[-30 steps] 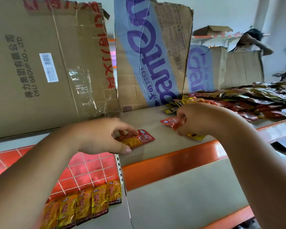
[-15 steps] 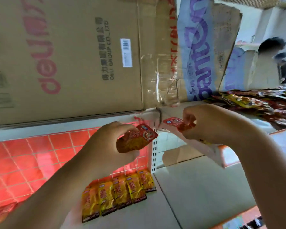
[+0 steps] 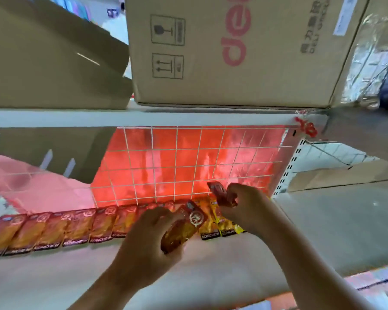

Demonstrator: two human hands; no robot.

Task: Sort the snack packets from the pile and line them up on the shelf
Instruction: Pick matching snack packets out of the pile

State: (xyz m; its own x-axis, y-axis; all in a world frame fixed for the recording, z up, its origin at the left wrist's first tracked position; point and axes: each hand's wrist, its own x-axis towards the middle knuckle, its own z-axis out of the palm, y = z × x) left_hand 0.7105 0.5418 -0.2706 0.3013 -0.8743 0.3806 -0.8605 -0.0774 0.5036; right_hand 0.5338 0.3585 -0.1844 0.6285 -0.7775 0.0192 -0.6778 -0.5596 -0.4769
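Note:
My left hand grips a red-and-orange snack packet, tilted just above the lower shelf. My right hand pinches a second red packet a little higher, near the wire back grid. Behind both hands a row of several red packets lies flat along the back of the shelf, with yellow packets at its right end, partly hidden by my hands. The pile is out of view.
A white wire grid with a red backing closes the shelf's rear. The upper shelf carries a large cardboard box and another box to its left. A perforated upright bounds the bay on the right.
Both hands came down from the upper shelf to the lower one, each carrying its red packet. The view swung left and down, so the pile has left the frame.

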